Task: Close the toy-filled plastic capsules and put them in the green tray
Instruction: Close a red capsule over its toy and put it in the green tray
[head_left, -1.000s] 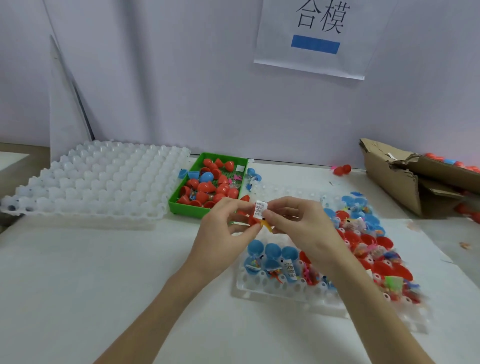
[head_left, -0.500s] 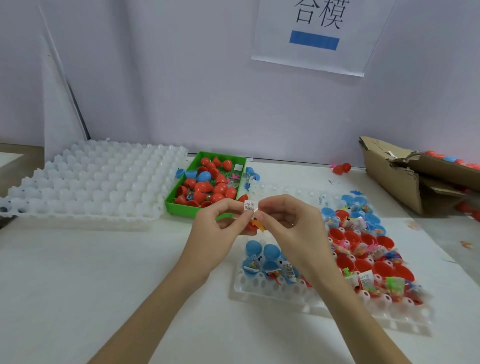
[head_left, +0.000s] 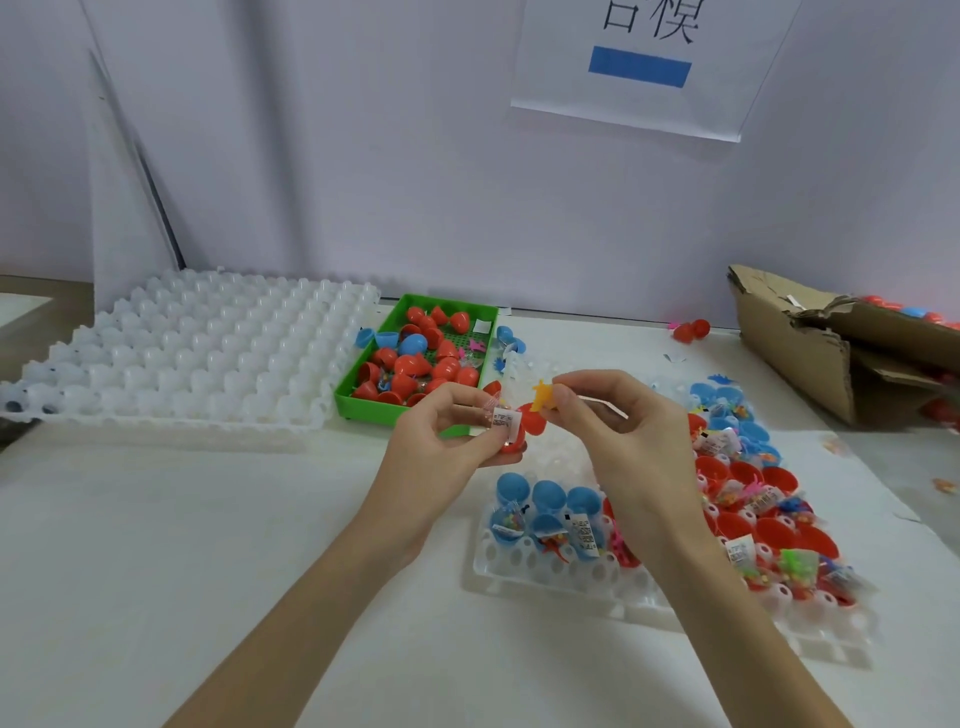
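Note:
My left hand grips a red capsule half and pinches a small clear packet with a white label against it. My right hand pinches a small orange toy just right of that capsule. Both hands hover in front of the green tray, which holds several red capsules and a blue one. A white holder tray at the lower right carries several open blue and red capsule halves with toy packets in them.
A large white cell tray lies at the left. A torn cardboard box sits at the far right with capsules inside. Two red capsules lie near the back wall. Blue capsule halves lie beside the green tray.
My hands have drawn apart. The right hand has pulled the orange toy away from the packet, which stays with the left hand on the red capsule half.

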